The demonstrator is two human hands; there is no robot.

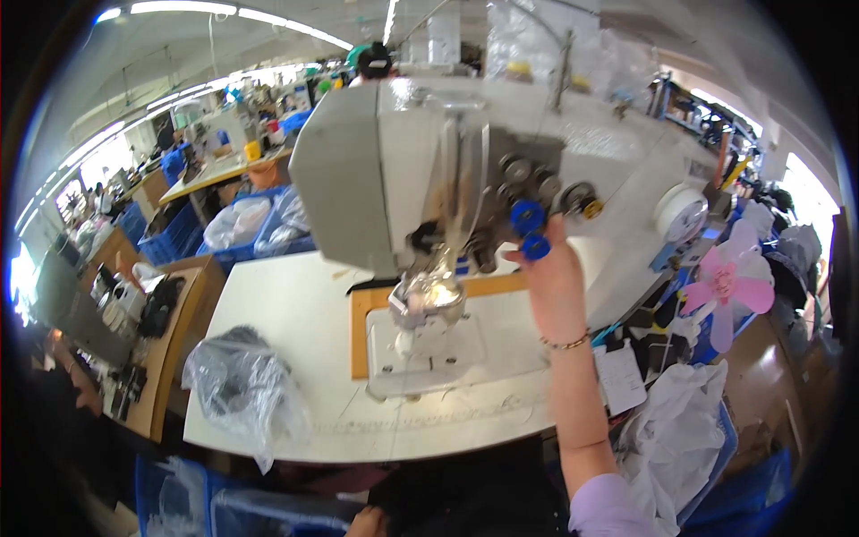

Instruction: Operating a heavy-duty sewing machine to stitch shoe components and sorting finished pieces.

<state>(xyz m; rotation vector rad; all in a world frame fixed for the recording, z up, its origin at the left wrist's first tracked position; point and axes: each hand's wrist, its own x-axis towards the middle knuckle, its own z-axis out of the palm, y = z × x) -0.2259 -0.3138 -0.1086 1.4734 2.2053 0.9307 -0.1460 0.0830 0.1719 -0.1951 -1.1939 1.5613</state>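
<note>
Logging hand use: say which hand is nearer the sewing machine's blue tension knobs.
Right. The right hand is raised at the blue tension knobs; the left hand is below and left of them, at the picture's lower edge.

Right wrist: thin bracelet, beaded in look, dark with gold tones; right hand gloveless. Upper right arm: pale lilac sleeve, forearm uncovered. Lap: plain black garment. Left hand: gloveless, mostly cut off by lower edge.

Smooth painted sewing machine casing, shiny metal dials — glossy plastic knobs, crinkled glossy plastic bag
</note>
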